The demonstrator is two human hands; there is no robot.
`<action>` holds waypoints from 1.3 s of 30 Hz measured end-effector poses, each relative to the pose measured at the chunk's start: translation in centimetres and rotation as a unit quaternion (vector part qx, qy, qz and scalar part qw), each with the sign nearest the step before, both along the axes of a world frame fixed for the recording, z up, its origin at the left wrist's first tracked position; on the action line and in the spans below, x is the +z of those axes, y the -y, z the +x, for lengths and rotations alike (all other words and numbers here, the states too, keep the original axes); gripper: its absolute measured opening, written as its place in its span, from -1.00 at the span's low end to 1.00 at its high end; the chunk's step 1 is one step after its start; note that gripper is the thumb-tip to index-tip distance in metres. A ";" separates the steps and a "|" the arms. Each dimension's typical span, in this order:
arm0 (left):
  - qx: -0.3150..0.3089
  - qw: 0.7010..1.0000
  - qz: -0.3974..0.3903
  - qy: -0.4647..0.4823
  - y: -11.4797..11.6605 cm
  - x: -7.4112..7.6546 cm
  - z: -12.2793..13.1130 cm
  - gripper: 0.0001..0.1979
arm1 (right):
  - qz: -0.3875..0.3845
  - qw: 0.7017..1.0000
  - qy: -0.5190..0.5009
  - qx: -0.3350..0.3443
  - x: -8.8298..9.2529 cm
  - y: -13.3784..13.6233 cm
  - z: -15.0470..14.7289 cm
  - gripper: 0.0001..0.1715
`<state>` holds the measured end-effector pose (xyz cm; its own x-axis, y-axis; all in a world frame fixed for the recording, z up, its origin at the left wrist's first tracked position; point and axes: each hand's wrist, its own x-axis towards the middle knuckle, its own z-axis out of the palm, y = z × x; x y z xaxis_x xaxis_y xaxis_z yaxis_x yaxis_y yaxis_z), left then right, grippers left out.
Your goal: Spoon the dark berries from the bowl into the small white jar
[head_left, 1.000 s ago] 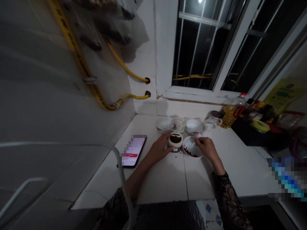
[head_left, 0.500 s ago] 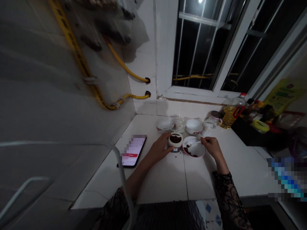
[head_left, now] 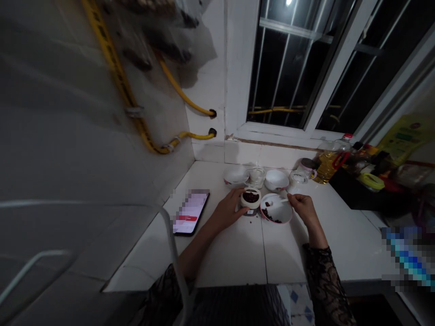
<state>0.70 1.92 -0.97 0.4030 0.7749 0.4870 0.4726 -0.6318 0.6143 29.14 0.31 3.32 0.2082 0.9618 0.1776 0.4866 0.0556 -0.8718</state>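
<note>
My left hand (head_left: 230, 209) is wrapped round the side of a small jar (head_left: 251, 212), thumb in front and fingers behind. Dark reddish-brown bits fill the jar nearly to its pale rim. Close on its right stands a white bowl (head_left: 283, 212) with a pink edge, more of the dark bits lying along its lower left side. Between the pinched fingers of my right hand (head_left: 303, 207) is the handle of a white spoon (head_left: 279, 200). The spoon reaches leftward over the bowl, with some dark bits at its head.
Behind stand a left bowl (head_left: 235, 177), a glass jar (head_left: 257, 177), another white bowl (head_left: 277, 180) and a second glass jar (head_left: 298, 179). A lit phone (head_left: 192, 215) lies to the left. An oil bottle (head_left: 328, 163) and a dark box (head_left: 353, 190) of condiments stand right.
The spoon's head, low among the bits in the bowl before, now shows more clearly with dark bits at it. My left hand keeps its hold on the jar. The view has shifted slightly.
</note>
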 end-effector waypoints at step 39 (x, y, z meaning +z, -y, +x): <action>0.018 0.999 0.026 -0.013 0.0 -0.2 0.4 -0.47 | 0.336 0.878 0.334 0.058 2.2 0.9 -6.4 -0.51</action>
<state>1.10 1.96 -1.19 0.3892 0.7631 0.5159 0.5109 -0.6449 0.5684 22.72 -0.60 5.51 -0.2520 0.6001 0.7592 0.8341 0.5325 -0.1441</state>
